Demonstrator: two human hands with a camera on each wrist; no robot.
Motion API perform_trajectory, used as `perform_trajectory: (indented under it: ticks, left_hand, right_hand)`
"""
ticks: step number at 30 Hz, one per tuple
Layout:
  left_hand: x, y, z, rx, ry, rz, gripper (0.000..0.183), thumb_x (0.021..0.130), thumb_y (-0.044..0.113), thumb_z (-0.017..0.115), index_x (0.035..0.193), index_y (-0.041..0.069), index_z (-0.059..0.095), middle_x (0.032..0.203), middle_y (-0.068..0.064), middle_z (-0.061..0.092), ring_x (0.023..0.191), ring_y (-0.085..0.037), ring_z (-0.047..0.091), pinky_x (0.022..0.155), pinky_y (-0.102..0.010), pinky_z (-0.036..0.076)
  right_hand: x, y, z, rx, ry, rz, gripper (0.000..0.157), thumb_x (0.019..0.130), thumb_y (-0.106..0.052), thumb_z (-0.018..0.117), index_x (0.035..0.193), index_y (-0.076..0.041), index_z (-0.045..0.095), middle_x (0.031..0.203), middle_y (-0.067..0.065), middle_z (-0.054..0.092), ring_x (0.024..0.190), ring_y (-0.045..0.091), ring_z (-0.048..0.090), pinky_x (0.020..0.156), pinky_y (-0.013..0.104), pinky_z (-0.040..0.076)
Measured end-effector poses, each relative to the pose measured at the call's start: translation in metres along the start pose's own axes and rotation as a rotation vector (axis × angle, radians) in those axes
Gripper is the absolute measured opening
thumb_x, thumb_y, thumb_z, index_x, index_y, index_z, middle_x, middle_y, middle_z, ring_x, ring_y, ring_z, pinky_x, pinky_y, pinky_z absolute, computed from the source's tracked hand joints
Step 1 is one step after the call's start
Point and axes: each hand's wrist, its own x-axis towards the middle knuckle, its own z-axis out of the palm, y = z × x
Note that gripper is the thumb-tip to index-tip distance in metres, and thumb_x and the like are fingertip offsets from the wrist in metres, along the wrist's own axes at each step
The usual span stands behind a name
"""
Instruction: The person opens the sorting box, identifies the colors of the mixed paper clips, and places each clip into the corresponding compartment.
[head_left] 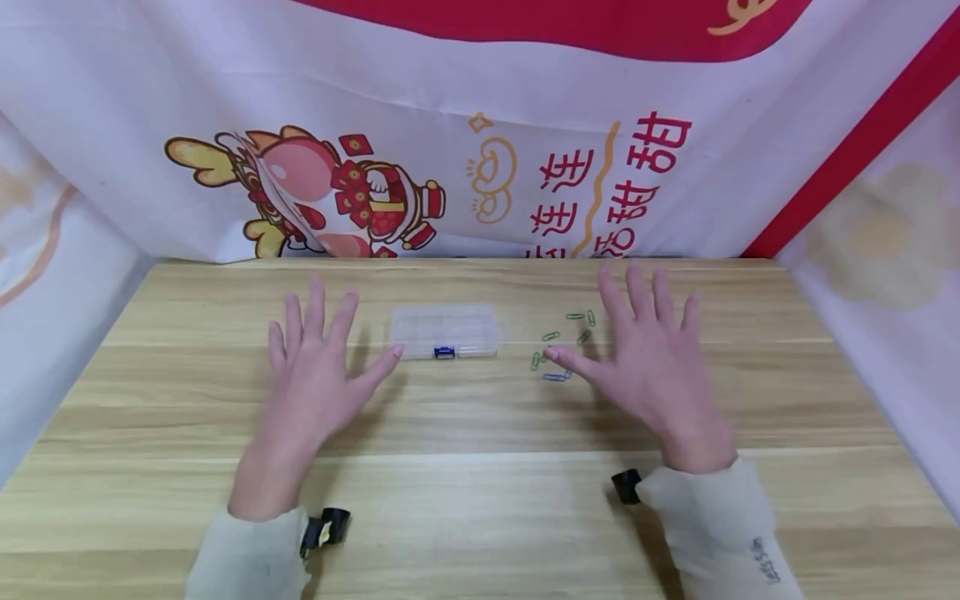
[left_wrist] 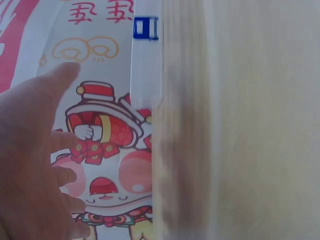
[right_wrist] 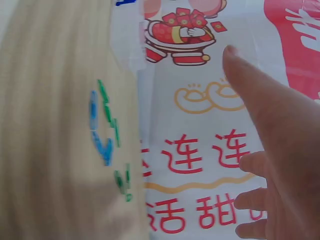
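Both hands are held over the table with fingers spread and nothing in them. My left hand [head_left: 315, 383] is left of a clear plastic box [head_left: 444, 325], its thumb tip overlapping the box's front left corner in the head view. The box is closed, with a blue latch [head_left: 445, 352] on its front side. My right hand [head_left: 652, 367] is just right of several loose green paper clips [head_left: 575, 317] and blue paper clips [head_left: 554, 377]; its thumb overlaps some of them. In the right wrist view, blue paper clips [right_wrist: 94, 110] and green paper clips [right_wrist: 103, 95] lie near the box.
The wooden table [head_left: 465, 517] ends at the back against a white and red printed cloth [head_left: 450, 83], with cloth at both sides too. A small black device [head_left: 326, 529] sits at the left wrist, another black device [head_left: 626, 486] at the right.
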Motion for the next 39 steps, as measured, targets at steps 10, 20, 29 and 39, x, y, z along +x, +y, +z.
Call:
perform_trajectory:
  ticks: [10,20,29,39]
  left_hand:
    - [-0.001,0.005,0.010,-0.063,-0.066,0.008,0.091,0.103,0.052,0.067,0.171,0.007,0.025,0.182,-0.017,-0.004,0.166,-0.052,-0.005,0.132,-0.076,0.001]
    - [0.006,0.019,0.025,-0.110,-0.148,0.048,0.080,0.104,0.032,0.070,0.169,0.007,0.031,0.183,-0.013,0.007,0.168,-0.046,0.007,0.136,-0.068,0.013]
    - [0.011,0.032,0.039,-0.208,-0.207,0.004,0.076,0.105,0.019,0.068,0.170,0.010,0.030,0.182,-0.016,-0.001,0.165,-0.049,0.015,0.133,-0.066,0.023]
    - [0.016,0.046,0.050,-0.179,-0.095,0.024,0.063,0.103,0.007,0.067,0.161,-0.001,0.044,0.178,-0.017,0.026,0.158,-0.045,0.038,0.133,-0.057,0.033]
  right_hand:
    - [-0.002,0.004,0.018,0.051,-0.013,-0.027,0.107,0.097,-0.083,0.050,0.174,-0.018,0.015,0.180,0.023,0.012,0.167,0.049,0.009,0.132,0.076,0.012]
    - [0.003,-0.024,0.039,0.021,-0.061,-0.146,0.096,0.101,-0.069,0.061,0.172,-0.015,0.026,0.179,0.020,0.020,0.166,0.044,0.020,0.136,0.065,0.021]
    - [0.012,-0.079,0.060,0.058,-0.050,-0.212,0.078,0.105,-0.048,0.068,0.169,-0.021,0.035,0.178,0.015,0.029,0.165,0.037,0.029,0.134,0.058,0.031]
    - [0.018,-0.105,0.078,0.159,0.050,-0.227,0.053,0.106,-0.022,0.069,0.158,-0.020,0.056,0.169,0.017,0.045,0.155,0.037,0.048,0.122,0.055,0.048]
